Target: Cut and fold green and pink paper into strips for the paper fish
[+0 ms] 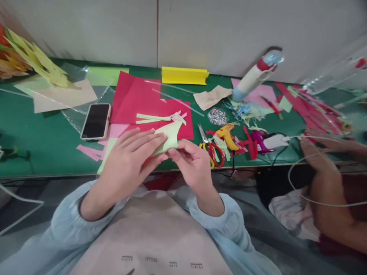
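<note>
A pale green sheet of paper (171, 133) is bent up between my two hands at the table's front edge. My left hand (134, 151) lies over its left part, fingers together, thumb underneath. At its lower right corner, my right hand (193, 158) pinches the paper between thumb and fingers. Red sheets (136, 97) lie beneath and behind. Just beyond the green paper rests a small pink paper figure (176, 116) with a dark dot and pale green strips (151, 118).
Right of my hands are scissors (210, 147), a yellow glue gun (228, 136), paper scraps and a bottle (255, 76). A phone (96, 121) lies left. Another person's hands (321, 149) are at the far right, near a white cable (291, 175).
</note>
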Demonstrator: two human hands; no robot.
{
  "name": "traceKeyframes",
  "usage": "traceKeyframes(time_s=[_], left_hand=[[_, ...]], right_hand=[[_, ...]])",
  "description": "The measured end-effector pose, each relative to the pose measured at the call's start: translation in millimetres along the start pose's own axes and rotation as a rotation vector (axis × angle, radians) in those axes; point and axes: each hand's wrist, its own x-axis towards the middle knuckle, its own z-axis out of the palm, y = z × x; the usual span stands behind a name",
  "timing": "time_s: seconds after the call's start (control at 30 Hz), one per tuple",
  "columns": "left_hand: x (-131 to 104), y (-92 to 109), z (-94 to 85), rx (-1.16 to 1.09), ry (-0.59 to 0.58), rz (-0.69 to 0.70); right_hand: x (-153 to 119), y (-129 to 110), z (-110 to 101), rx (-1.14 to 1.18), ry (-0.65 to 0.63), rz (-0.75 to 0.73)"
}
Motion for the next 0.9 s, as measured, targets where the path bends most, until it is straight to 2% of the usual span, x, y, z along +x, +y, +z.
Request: traceKeyframes(time_s=[0.13,0.3,0.57,0.67,0.77,0.9], left_hand=[[2.0,5.0,1.3,-0.036,0.031,-0.055],[2.4,3.0,3.0,-0.077,0.058,-0.124],[11.4,3.1,0.2,-0.103,-0.078,-0.162],[12.6,1.6,0.1,-0.119,-0.1,-0.141],[13.9,0.2,-1.0,-0.132,-0.115,-0.108],[16.7,-0.2,-2.4,-0.125,-0.137,-0.079]], right_hand=[[1.0,-1.9,1.6,-0.007,0.012,-0.077],[5.8,-3.2,0.5,-0.021,0.095,-0.014],[12.2,4.2,-2.7,-0.047,0.154,-0.084],[16.4,4.6,-6.7,-0.025,0.122,-0.178],[19.6,3.4,-11.2,-0.041,0.036,-0.269],[20.9,3.5,-13.1,-0.067,-0.008,-0.264]])
